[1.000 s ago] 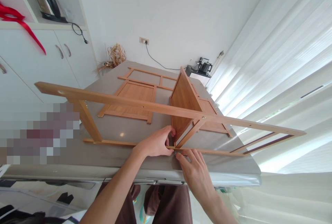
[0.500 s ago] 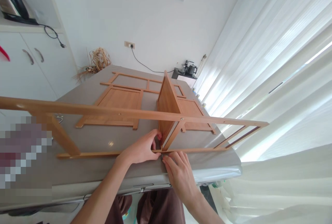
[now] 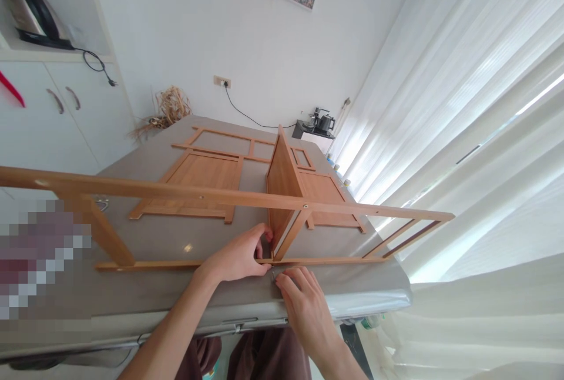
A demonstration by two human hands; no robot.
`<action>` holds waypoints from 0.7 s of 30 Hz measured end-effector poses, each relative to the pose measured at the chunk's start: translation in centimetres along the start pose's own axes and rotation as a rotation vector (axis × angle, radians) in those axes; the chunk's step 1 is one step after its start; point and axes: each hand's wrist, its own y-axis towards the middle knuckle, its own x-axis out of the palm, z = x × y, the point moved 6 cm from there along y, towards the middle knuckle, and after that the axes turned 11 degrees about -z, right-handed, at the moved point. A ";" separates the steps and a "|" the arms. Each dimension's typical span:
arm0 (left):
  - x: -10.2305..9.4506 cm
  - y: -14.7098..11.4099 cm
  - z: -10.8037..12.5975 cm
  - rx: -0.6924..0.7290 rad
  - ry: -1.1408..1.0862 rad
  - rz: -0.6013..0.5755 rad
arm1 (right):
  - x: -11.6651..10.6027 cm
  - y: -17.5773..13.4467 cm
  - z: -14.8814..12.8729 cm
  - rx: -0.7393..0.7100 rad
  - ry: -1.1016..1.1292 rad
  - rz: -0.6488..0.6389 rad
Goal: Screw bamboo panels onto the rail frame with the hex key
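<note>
A long wooden frame (image 3: 238, 192) stands on edge along the near side of the table, its lower rail resting on the tabletop. Behind it, a wooden panel (image 3: 282, 174) stands upright and meets the frame at a crossbar. My left hand (image 3: 238, 255) is closed around the lower rail at this joint, thumb in front and fingers behind against the panel's bottom corner. Just in front of the rail, my right hand (image 3: 304, 295) pinches a small thin metal piece (image 3: 274, 276); its exact kind is mostly hidden by the fingers.
Two flat wooden panels (image 3: 198, 183) (image 3: 324, 192) and a slatted wooden frame (image 3: 220, 132) lie farther back on the grey table (image 3: 176, 292). Left is a cabinet (image 3: 44, 110) with a kettle (image 3: 33, 13). White curtains (image 3: 462, 133) hang on the right.
My right hand has drawn back slightly from the rail toward the table's front edge, uncovering the tip of the metal piece. The left hand keeps its hold. The view has shifted a little.
</note>
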 end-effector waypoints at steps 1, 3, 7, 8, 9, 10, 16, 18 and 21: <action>0.0 0.0 0.0 -0.003 0.002 -0.002 | 0.0 0.0 0.1 0.000 -0.002 -0.005; -0.1 0.0 0.0 -0.006 0.004 0.001 | -0.1 0.1 0.2 0.004 -0.007 -0.007; -0.1 -0.1 0.0 -0.003 -0.001 0.000 | -0.2 0.5 0.3 0.016 -0.025 -0.005; -0.1 -0.1 0.0 -0.002 -0.002 -0.003 | -0.1 0.6 0.3 0.017 -0.032 -0.007; -0.1 -0.1 0.0 0.000 -0.003 -0.002 | -0.1 0.7 0.3 0.018 -0.039 -0.008; 0.0 -0.1 0.0 0.003 -0.002 -0.002 | -0.1 0.7 0.3 0.017 -0.044 -0.008; 0.0 -0.1 -0.3 0.003 -0.001 0.012 | 0.0 0.8 0.4 0.003 -0.025 0.017; 0.0 -0.1 -0.3 0.002 -0.002 0.018 | -0.1 0.9 0.3 0.000 -0.018 0.018; -0.1 -0.2 0.0 0.004 -0.009 0.007 | -0.4 1.0 0.1 0.003 -0.008 0.010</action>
